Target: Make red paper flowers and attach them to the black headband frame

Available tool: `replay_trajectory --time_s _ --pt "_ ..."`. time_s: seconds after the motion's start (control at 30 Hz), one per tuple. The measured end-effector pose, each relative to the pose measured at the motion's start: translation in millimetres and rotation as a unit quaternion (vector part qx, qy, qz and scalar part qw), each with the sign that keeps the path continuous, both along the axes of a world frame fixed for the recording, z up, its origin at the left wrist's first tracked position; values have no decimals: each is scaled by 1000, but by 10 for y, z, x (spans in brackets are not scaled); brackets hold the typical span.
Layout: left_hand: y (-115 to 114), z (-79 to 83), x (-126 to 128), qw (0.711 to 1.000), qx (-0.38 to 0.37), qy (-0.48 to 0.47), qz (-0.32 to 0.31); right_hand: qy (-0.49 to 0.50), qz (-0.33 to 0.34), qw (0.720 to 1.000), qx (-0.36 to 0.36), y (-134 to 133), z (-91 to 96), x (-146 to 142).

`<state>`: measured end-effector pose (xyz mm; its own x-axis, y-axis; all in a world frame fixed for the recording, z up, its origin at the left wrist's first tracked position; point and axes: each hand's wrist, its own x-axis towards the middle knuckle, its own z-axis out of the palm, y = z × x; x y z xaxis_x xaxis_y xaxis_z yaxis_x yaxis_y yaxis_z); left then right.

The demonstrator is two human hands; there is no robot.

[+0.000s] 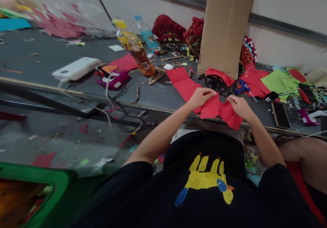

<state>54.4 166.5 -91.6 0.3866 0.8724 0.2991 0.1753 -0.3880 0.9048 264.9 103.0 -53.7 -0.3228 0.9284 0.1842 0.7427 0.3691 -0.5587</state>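
Observation:
A creased red paper piece (211,107) is stretched between both hands above the table's front edge. My left hand (200,98) pinches its upper edge, thumb and fingers closed. On its right part, my right hand (239,107) also grips with thumb and fingertips, and the end hangs below that hand. Behind my left wrist lies a longer red strip (180,81), partly covered by the hand and the held piece. Just beyond the hands are a black band-like tangle (216,82) with red trim and a blue glue gun (240,86).
A cardboard piece (226,30) stands against the wall. Left of it are a yellow-capped bottle (143,59), a blue-capped bottle (149,37) and a white power bank (76,68). A phone (281,115) lies right. Someone's knee (304,153) is close by; a green bin (58,183) stands lower left.

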Motion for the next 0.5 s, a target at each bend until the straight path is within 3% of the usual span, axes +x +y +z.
replay_trajectory --time_s 0.17,0.3,0.4,0.5 --pt "256 -232 -179 995 13 45 90 56 -86 994 21 28 -136 147" --pt "228 -188 -159 983 64 125 121 59 -75 995 26 55 -85 127" --pt "20 -4 -18 984 121 101 80 52 -34 998 14 71 8 14" --pt "-163 147 117 995 58 74 -38 51 -16 998 22 77 77 -79"
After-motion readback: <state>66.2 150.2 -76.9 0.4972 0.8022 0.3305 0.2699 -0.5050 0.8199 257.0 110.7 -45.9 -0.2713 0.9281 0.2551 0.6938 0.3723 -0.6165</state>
